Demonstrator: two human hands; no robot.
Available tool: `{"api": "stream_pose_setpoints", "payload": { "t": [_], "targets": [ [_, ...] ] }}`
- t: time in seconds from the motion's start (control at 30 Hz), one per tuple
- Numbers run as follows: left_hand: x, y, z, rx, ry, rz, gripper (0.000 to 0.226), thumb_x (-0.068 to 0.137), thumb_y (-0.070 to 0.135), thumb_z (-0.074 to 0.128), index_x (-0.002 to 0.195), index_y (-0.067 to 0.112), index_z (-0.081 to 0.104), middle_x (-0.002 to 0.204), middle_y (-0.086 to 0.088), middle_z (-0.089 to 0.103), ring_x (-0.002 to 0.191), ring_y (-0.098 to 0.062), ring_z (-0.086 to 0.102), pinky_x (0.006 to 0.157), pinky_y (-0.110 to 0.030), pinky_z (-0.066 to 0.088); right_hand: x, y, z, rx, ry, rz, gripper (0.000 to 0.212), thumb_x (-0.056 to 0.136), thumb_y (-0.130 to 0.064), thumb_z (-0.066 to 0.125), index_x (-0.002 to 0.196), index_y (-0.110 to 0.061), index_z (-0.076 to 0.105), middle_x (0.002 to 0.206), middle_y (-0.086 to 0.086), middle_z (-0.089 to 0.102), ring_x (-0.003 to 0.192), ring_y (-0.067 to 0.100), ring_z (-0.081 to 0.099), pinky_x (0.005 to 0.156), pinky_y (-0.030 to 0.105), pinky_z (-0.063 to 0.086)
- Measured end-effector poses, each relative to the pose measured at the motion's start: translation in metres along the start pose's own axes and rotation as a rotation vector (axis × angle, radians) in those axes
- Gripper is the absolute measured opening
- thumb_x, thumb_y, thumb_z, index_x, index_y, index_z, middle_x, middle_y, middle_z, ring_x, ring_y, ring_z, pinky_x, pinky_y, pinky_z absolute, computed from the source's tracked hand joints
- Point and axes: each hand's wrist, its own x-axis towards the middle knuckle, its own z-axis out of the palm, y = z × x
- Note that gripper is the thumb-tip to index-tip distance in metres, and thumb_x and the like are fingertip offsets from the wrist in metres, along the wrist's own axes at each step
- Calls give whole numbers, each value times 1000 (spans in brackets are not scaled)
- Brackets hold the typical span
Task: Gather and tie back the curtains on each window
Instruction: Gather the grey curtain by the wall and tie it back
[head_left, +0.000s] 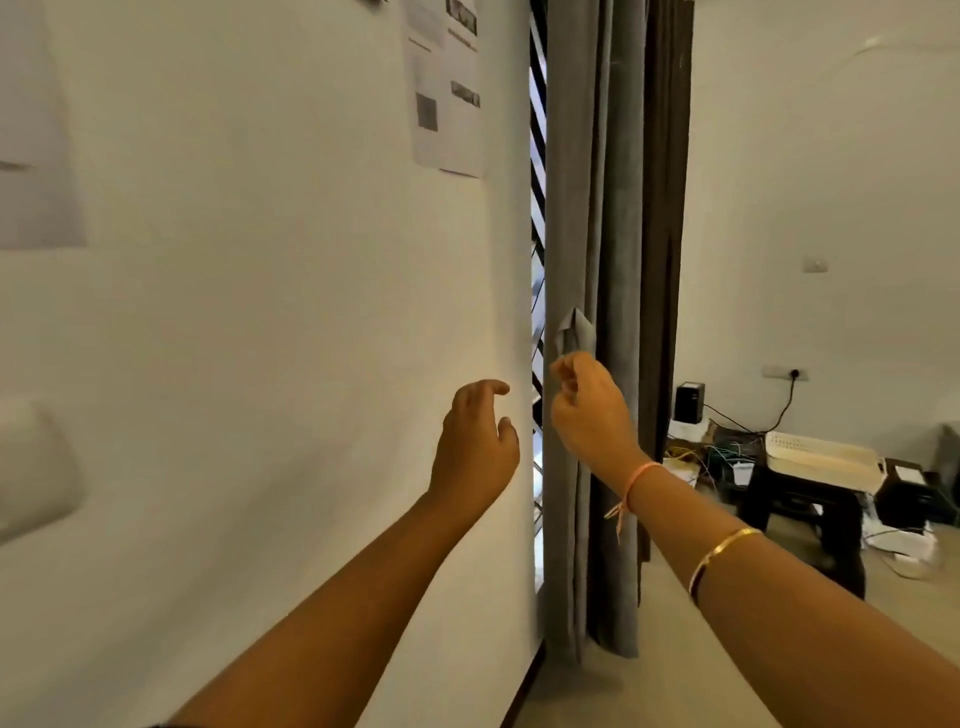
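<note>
A grey curtain (592, 208) hangs gathered in long folds just right of a white wall edge, with a darker brown panel (667, 208) behind it. A narrow strip of barred window (537, 156) shows between wall and curtain. A short grey tie strip (574, 330) sticks out from the curtain's left edge. My right hand (589, 410) is raised just below that strip, fingers curled, its fingertips close to the fabric; whether it pinches the strip I cannot tell. My left hand (478, 436) hovers in front of the wall, fingers loosely bent, holding nothing.
Printed papers (447, 88) are stuck on the white wall. At the right, a low dark table (800, 499) carries a white tray (826, 457), with tangled cables (727, 452), a small black box (690, 402) and a wall socket (787, 373) nearby.
</note>
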Motion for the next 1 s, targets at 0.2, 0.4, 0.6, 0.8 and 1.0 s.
{"api": "stream_pose_setpoints", "payload": {
  "t": [0.2,0.4,0.6,0.8,1.0],
  "targets": [
    [94,19,94,35,4,-18,35,93,15,52,127,18,46,137,-4,45,119,-17,50,87,-15,34,108,94,-34,-71,-51,-32,4,94,-8,48,95,-11,50,94,6,54,82,19,54,73,24,49],
    [183,17,163,70,51,38,37,93,16,52,130,15,46,138,-4,46,124,-19,46,91,-16,30,200,168,-37,-102,-150,-29,35,90,-8,54,124,-11,49,123,10,53,105,25,56,89,30,47],
    [279,8,226,14,145,24,46,92,23,56,134,16,39,139,-9,43,120,-23,49,89,-22,40,277,228,-15,-60,-98,-41,51,91,-2,46,140,-10,35,142,11,40,120,25,48,95,27,40],
    [361,-2,282,-28,233,-2,66,88,27,62,141,20,24,143,-8,37,122,-24,48,87,-23,42,344,285,3,-13,-87,-77,55,92,-2,45,142,-19,30,142,10,35,105,21,53,82,25,47],
    [408,-19,317,-11,339,17,69,86,24,65,140,20,23,143,-9,35,124,-24,46,85,-20,38,406,324,31,190,-79,-97,67,93,-18,53,147,-26,15,142,11,40,115,21,52,85,23,39]
  ]
}}
